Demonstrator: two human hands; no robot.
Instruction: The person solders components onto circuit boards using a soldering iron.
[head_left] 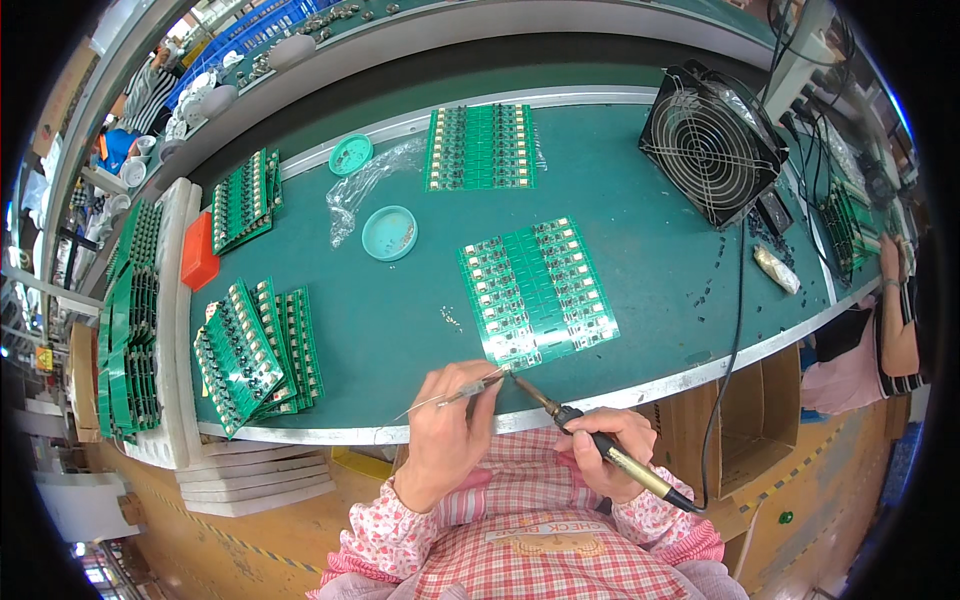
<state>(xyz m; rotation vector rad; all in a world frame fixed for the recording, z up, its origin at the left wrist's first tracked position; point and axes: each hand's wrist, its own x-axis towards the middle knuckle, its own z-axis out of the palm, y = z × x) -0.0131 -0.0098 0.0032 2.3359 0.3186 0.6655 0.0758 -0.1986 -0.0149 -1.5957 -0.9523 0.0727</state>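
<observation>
My right hand (618,445) is closed round a soldering iron (640,472) with a black and gold handle. Its tip meets the near edge of a green circuit board panel (540,290) lined with rows of pale square parts. In my left hand (445,415) is a slim silvery holder (470,389) with thin solder wire trailing behind it. The holder's front end points at the same board edge, close beside the iron's tip; whether the wire touches the joint is too small to tell.
A black fan (710,150) stands at the far right. Two turquoise dishes lie left of a second board panel (480,148). Stacked boards (255,350) and a red box (200,252) line the left side. The iron's cable (738,340) crosses the table's right part. Another person's arm (895,310) shows at right.
</observation>
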